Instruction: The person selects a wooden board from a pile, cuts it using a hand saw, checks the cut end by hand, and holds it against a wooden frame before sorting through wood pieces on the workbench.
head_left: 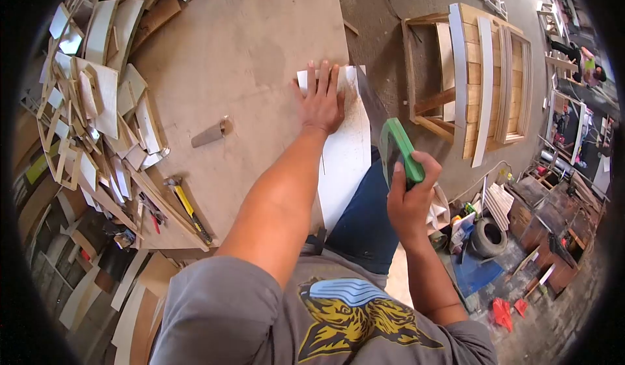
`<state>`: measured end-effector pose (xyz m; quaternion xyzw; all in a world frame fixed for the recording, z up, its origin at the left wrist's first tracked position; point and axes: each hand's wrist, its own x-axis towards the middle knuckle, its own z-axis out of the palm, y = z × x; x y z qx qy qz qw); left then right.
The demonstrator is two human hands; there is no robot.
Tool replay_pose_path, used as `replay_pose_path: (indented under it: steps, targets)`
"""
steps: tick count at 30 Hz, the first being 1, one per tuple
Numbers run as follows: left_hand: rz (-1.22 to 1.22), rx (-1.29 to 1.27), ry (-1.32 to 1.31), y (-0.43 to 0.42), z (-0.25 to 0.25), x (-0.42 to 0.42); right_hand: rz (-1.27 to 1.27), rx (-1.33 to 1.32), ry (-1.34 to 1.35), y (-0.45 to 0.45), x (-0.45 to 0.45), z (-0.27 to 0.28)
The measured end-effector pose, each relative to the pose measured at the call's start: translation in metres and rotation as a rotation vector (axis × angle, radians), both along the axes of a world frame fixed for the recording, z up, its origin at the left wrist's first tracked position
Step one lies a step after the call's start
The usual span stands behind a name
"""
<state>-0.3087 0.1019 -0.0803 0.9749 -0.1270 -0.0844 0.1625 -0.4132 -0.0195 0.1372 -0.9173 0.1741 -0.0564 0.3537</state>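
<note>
My left hand [318,101] lies flat with its fingers stretched out, pressing on a white board [343,160]. The board rests along the edge of the worktable [260,46], with brown sawdust scattered over its far right part. In my right hand [414,202] is the green handle of a hand saw [402,145], fingers wrapped round it. The saw's grey blade shows beside the board's right edge; where it meets the board is hard to make out.
Wood offcuts [97,98] are heaped at the table's left. A yellow-handled hammer [187,205] and a small wooden piece [208,135] lie on the table. A wooden frame [478,82] stands on the floor at right, with a tyre [488,235] below. Another person [589,69] is far right.
</note>
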Motion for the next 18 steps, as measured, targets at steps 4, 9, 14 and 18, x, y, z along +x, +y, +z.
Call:
replay_pose_path:
  steps: [4,9,14,18]
  targets:
    - [-0.008,-0.032,-0.005,0.006,0.001,-0.013,-0.011,-0.023,0.056,0.001,0.051,-0.071]
    - [0.002,-0.002,-0.008,0.000,0.005,0.011,-0.014,0.002,-0.027,-0.003,0.007,-0.027]
    - [0.002,-0.027,0.001,0.003,0.006,0.003,-0.035,-0.031,0.081,0.002,0.055,-0.073]
    - [-0.021,0.000,-0.003,0.003,0.007,0.002,-0.041,-0.045,0.130,-0.001,0.049,-0.055]
